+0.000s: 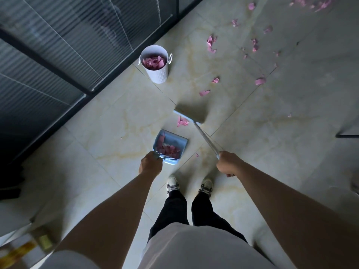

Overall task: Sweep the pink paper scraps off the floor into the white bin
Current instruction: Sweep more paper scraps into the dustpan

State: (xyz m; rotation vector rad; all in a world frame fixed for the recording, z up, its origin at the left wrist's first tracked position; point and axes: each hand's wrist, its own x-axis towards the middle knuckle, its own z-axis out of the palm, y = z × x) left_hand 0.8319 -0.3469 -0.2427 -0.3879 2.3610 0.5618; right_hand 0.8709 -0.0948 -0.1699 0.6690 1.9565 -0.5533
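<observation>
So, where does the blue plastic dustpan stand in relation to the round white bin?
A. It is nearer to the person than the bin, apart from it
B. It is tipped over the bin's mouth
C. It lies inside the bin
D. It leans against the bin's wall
A: the blue plastic dustpan, gripped by the left hand and holding pink paper scraps, is near the feet, with bare floor tiles between it and the round white bin.

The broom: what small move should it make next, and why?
Probably a short pull of the broom toward the dustpan: one pink scrap lies between them, and the left hand holds the dustpan with its mouth facing that way.
</observation>
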